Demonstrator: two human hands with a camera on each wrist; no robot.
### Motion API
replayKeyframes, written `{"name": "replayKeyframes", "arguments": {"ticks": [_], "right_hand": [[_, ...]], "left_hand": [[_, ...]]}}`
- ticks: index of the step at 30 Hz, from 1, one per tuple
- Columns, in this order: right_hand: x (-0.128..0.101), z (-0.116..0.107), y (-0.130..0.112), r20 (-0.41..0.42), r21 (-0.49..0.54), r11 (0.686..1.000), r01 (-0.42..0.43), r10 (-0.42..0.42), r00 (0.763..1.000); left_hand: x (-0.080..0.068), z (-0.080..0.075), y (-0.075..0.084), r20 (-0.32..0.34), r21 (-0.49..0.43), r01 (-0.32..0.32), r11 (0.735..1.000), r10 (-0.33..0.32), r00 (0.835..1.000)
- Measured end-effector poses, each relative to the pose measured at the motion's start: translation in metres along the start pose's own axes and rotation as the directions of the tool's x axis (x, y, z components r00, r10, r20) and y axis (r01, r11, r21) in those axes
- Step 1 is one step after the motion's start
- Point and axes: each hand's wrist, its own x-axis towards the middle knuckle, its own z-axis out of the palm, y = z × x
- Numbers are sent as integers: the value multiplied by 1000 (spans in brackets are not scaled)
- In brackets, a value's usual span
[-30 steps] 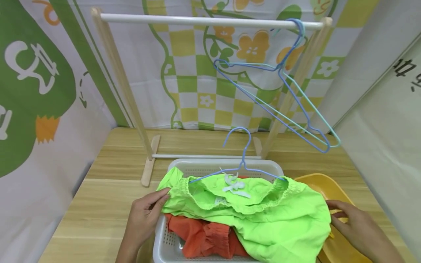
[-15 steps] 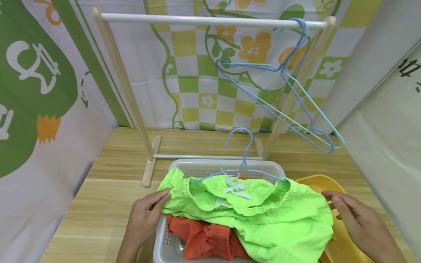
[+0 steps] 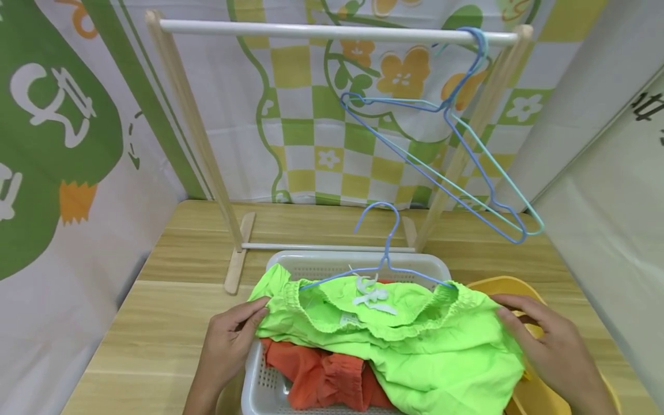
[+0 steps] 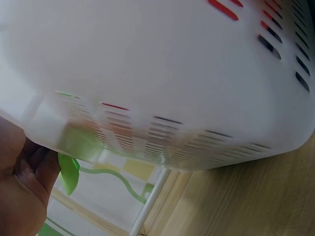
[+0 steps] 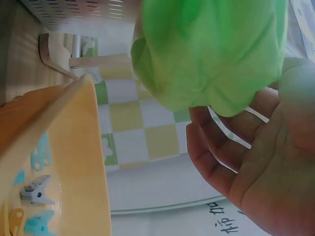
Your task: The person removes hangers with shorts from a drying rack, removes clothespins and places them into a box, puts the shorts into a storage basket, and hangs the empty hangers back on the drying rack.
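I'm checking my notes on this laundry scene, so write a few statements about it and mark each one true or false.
1. The green shorts lie over the white basket with a blue hanger in the waistband. True.
2. The left hand grips the rack's rail. False: it pinches the left edge of the shorts.
3. Two hangers hang at the right end of the white rail. True.
4. The garment under the shorts is blue. False: the orange garment lies there.
5. The yellow tub stands left of the basket. False: it is on the right, by the right hand, and holds clothes pegs.
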Motion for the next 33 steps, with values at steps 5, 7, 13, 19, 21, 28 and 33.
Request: {"name": "replayKeyframes", "arguments": {"ticks": [5, 7, 13, 19, 21, 28, 33], "right_hand": [[1, 9, 0, -44, 8, 994, 106, -106, 993], [1, 10, 0, -46, 11, 994, 111, -110, 993], [0, 14, 1, -101, 36, 985, 167, -163, 982], [-2, 18, 0, -182, 32, 982, 186, -178, 967], [-2, 19, -2, -202, 35, 984, 172, -162, 966], [-2, 18, -10, -238, 27, 987, 157, -146, 960], [-4, 13, -18, -254, -3, 983, 183, -178, 951]], "left_hand": [[0, -1, 1, 7, -6, -13, 1000, 13, 1000], [1, -1, 1, 13, -6, -12, 1000, 12, 1000], [7, -2, 5, 38, -7, -3, 1000, 4, 999], [13, -2, 10, 76, 28, -59, 998, 57, 995], [15, -1, 12, 93, 47, -74, 996, 69, 993], [19, 7, 22, 108, 74, -36, 997, 28, 994], [21, 14, 32, 109, 68, -32, 997, 24, 994]]}}
